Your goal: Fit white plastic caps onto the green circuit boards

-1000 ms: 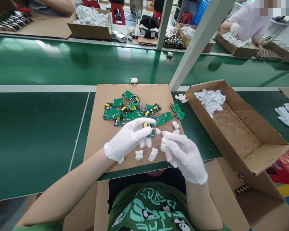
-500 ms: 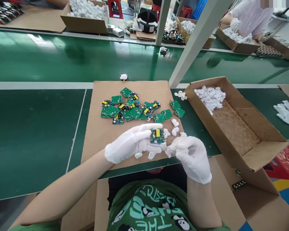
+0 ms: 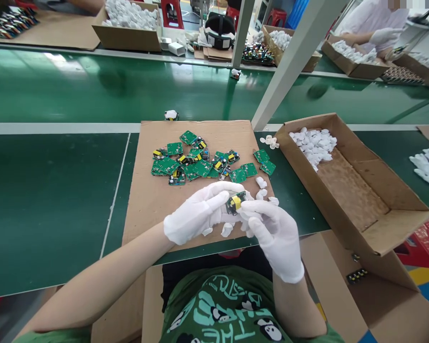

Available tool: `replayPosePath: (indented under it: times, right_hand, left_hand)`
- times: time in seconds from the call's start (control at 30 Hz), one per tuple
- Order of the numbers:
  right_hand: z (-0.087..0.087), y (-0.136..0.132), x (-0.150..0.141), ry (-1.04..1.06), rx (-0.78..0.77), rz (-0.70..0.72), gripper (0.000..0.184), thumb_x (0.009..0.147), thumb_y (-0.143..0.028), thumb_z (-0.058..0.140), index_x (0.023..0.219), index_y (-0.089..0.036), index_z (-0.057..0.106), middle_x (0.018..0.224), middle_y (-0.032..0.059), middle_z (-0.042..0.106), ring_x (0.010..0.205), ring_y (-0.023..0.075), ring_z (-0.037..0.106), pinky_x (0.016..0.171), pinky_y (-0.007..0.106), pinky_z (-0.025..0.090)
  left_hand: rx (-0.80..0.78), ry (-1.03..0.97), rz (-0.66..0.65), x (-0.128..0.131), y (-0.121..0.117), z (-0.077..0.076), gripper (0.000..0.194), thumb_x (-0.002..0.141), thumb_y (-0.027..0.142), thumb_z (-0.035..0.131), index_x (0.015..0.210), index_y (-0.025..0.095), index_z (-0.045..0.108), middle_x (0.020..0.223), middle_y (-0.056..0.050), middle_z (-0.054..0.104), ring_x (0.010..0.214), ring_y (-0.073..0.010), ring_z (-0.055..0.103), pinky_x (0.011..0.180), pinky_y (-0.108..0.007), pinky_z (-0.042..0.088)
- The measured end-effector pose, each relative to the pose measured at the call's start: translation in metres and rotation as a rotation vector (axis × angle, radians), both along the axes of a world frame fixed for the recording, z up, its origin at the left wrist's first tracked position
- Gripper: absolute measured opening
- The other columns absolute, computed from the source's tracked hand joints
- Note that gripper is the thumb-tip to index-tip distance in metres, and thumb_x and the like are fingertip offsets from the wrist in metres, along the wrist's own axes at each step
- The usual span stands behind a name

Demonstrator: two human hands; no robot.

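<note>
My left hand, in a white glove, is closed around a small green circuit board with a yellow component on top. The gloved fingers of my right hand are pinched together against the board's right end; whatever is between them is hidden, white on white. Small white plastic pieces lie under and beside my hands on the cardboard sheet. Beyond them is a loose pile of circuit boards, some with the green side up.
To the right stands an open cardboard box with white pieces at its far end. A slanted metal post rises behind the sheet. White-topped boards sit on the green belt. Across it, a co-worker's gloved hand is over another box.
My right hand has moved left and up to the board, which is now tilted. The white-topped boards on the belt have shifted left. The co-worker's gloved hand has moved right.
</note>
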State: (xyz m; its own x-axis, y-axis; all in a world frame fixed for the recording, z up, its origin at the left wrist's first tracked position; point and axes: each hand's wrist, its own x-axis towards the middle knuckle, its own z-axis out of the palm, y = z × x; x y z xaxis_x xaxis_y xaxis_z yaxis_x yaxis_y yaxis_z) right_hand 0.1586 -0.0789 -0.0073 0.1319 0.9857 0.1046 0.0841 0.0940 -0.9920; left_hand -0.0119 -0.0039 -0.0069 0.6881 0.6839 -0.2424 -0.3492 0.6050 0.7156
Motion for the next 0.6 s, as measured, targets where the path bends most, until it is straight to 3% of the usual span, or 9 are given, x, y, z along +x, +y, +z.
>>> replayPosePath:
  times: [0.1,0.2,0.27,0.37,0.5,0.6]
  right_hand:
    - [0.001,-0.001,0.006,-0.094,0.022,0.034,0.012,0.091,-0.029,0.065,0.101,-0.027,0.072,0.095,0.004,0.073,0.072,0.0155,0.066,0.068,0.031,0.059]
    - [0.003,-0.002,0.011,-0.099,0.046,0.102,0.017,0.093,-0.028,0.063,0.108,-0.027,0.069,0.087,0.0021,0.07,0.072,0.0145,0.065,0.07,0.03,0.058]
    - [0.006,-0.003,0.013,-0.032,0.072,0.102,0.029,0.093,-0.027,0.063,0.122,-0.03,0.062,0.081,-0.0009,0.068,0.073,0.014,0.065,0.075,0.032,0.058]
    - [0.008,-0.007,0.014,0.039,0.095,0.008,0.037,0.092,-0.022,0.065,0.126,-0.032,0.055,0.092,-0.0001,0.069,0.079,0.0144,0.067,0.082,0.036,0.059]
    - [0.007,-0.01,0.013,-0.06,0.122,0.027,0.019,0.09,-0.02,0.066,0.108,-0.028,0.067,0.123,0.0074,0.062,0.094,0.0187,0.067,0.08,0.036,0.06]
    - [0.004,-0.011,0.011,-0.121,0.141,-0.006,0.019,0.09,-0.018,0.065,0.104,-0.029,0.07,0.121,0.0065,0.061,0.106,0.0214,0.065,0.09,0.039,0.057]
  left_hand:
    - [0.01,0.054,-0.067,-0.003,0.001,0.004,0.035,0.088,0.034,0.067,0.122,0.026,0.062,0.108,-0.006,0.067,0.09,-0.0185,0.068,0.085,-0.037,0.058]
    - [0.135,0.146,-0.188,-0.005,0.002,0.008,0.044,0.085,0.034,0.068,0.127,0.025,0.059,0.092,-0.004,0.066,0.07,-0.0147,0.063,0.06,-0.024,0.052]
    - [0.21,0.166,-0.22,-0.006,0.002,0.008,0.044,0.083,0.033,0.07,0.125,0.023,0.061,0.094,-0.005,0.065,0.067,-0.0132,0.06,0.052,-0.02,0.045]
    - [0.254,0.106,-0.175,-0.005,0.001,0.003,0.052,0.079,0.027,0.075,0.128,0.024,0.059,0.106,-0.008,0.066,0.073,-0.0139,0.062,0.061,-0.025,0.05]
    - [0.32,0.042,-0.094,-0.002,-0.003,-0.003,0.056,0.079,0.016,0.074,0.132,0.028,0.058,0.119,-0.01,0.067,0.084,-0.0165,0.064,0.073,-0.031,0.055]
    - [0.434,0.067,-0.061,-0.001,-0.005,-0.004,0.055,0.081,0.008,0.07,0.129,0.032,0.061,0.125,-0.007,0.066,0.089,-0.0168,0.066,0.078,-0.031,0.056]
